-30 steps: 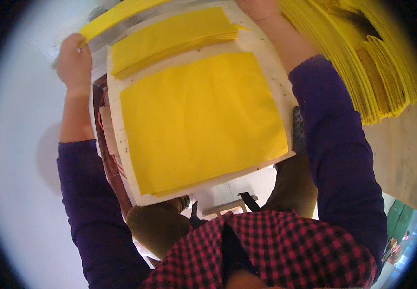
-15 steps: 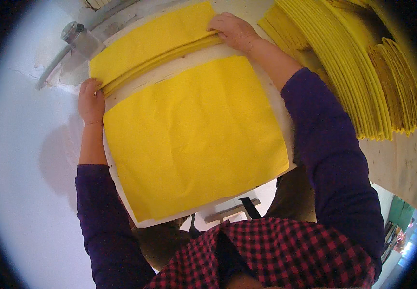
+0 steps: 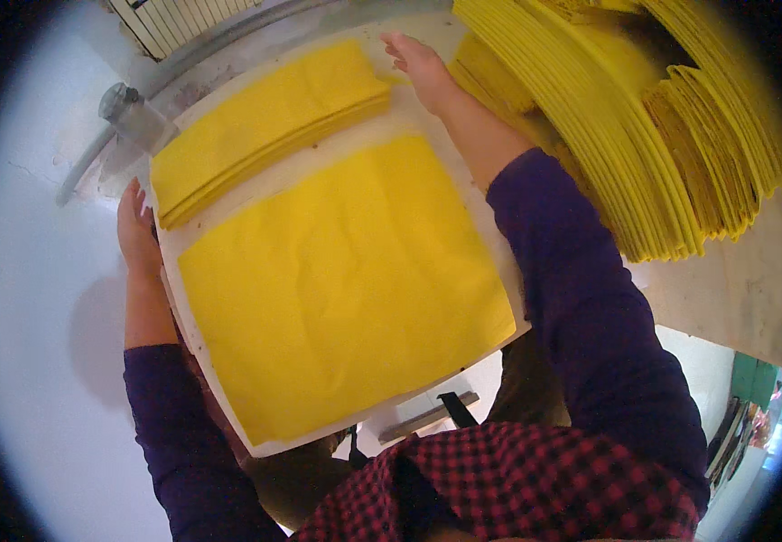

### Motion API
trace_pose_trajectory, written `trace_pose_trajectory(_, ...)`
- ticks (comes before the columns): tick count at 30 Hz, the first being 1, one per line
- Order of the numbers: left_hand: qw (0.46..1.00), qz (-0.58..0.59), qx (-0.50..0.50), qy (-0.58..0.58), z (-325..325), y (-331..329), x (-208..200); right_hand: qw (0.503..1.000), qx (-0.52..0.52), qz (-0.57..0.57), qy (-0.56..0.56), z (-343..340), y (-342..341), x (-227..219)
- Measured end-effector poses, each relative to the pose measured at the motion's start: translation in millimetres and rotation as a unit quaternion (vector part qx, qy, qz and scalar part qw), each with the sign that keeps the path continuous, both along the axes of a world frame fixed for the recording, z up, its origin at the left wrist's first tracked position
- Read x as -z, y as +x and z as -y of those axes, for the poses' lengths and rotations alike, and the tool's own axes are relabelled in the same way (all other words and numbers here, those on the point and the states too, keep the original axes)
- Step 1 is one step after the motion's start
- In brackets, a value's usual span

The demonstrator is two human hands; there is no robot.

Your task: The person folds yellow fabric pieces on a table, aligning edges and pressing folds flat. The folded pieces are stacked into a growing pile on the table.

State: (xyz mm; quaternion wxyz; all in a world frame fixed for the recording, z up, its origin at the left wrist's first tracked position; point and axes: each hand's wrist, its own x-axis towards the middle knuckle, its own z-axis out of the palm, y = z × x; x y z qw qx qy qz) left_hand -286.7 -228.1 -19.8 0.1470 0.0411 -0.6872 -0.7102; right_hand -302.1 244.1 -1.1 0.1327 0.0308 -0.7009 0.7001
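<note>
A large yellow sheet, cloth or paper I cannot tell which, lies flat [image 3: 346,289] on a pale work board [image 3: 510,271] in front of me. Beyond it rests a long, low pile of folded yellow sheets [image 3: 269,122], its layered edge toward me. My left hand [image 3: 138,230] is just off the left end of that pile, fingers stretched and holding nothing. Past its right end, my right hand [image 3: 418,70] is also empty, with its fingers extended and a gap between it and the pile.
Thick stacks of folded yellow sheets [image 3: 590,117] stand on a wooden table [image 3: 716,280] at the right. A clear container with a dark grey top [image 3: 143,122] is at the far left, by a grey pipe [image 3: 88,172]. A white wall [image 3: 39,307] borders the left side.
Both hands have let go of the folded pile's near edge and moved outward, off its ends. The pile now lies flatter, and the whole view has shifted slightly.
</note>
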Motion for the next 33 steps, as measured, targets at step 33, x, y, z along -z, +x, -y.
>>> trace_pose_trajectory(33,0.965,-0.015,0.081,-0.247,2,185,-74,0.99,0.0,0.001,0.143,14,185,-42)
